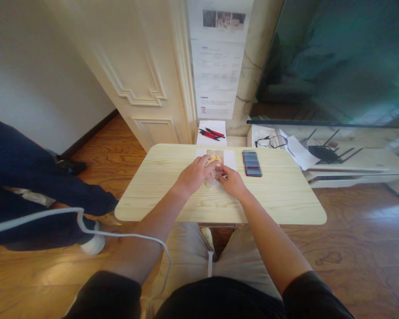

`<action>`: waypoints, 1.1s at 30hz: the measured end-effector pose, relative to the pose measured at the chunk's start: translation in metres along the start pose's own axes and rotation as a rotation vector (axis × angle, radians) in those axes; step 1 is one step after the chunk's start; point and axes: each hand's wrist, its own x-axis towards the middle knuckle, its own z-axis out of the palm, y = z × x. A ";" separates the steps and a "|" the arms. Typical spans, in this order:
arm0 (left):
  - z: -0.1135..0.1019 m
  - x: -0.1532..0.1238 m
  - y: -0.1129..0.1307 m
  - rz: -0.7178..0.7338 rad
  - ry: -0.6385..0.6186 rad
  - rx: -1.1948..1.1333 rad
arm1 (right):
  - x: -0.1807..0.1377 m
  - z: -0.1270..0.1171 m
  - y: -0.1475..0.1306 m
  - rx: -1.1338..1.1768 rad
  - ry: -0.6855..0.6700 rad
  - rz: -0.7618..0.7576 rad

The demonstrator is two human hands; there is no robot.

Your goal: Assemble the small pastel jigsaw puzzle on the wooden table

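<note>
On the light wooden table (173, 195), my left hand (195, 173) and my right hand (232, 180) meet over a small clear plastic packet (211, 181). A small yellow item (214, 158) shows at the packet's far end, just beyond my left fingers; its kind is too small to tell. My left fingers curl over the packet from the left. From the right, my right thumb and fingers pinch at its edge. Both hands hide much of the packet. Beneath it lies a white sheet of paper (230, 158) with a brownish printed part.
A phone (252, 163) lies right of my hands. Several red and black pens (212, 134) rest on paper behind the table. Farther right are cables (272, 141), loose papers (301, 153) and a large screen (335, 62). A white cord (126, 235) crosses my left arm. Another person's legs (36, 177) are at left.
</note>
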 end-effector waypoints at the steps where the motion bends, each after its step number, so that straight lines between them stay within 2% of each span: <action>1: 0.002 0.000 0.000 0.007 0.021 -0.042 | -0.001 0.001 0.003 0.037 0.017 0.005; 4: 0.008 -0.002 -0.001 -0.017 0.080 -0.195 | -0.005 0.002 0.011 0.124 0.045 0.024; 10: 0.031 -0.009 0.001 -0.356 0.186 -0.804 | -0.013 0.003 0.022 0.184 0.081 0.102; 14: 0.041 -0.010 0.003 -0.441 0.207 -1.018 | -0.015 0.002 0.021 0.153 0.088 0.101; 18: 0.042 -0.010 0.003 -0.425 0.224 -1.073 | -0.015 -0.003 0.017 0.189 0.076 0.075; 24: 0.040 -0.010 0.004 -0.394 0.250 -1.001 | -0.017 -0.009 0.008 0.180 0.082 0.024; 29: 0.039 -0.010 0.009 -0.402 0.278 -1.036 | -0.020 -0.012 -0.002 0.177 0.088 0.060; 33: 0.037 -0.011 0.014 -0.405 0.293 -1.044 | -0.024 -0.014 -0.006 0.235 0.059 0.029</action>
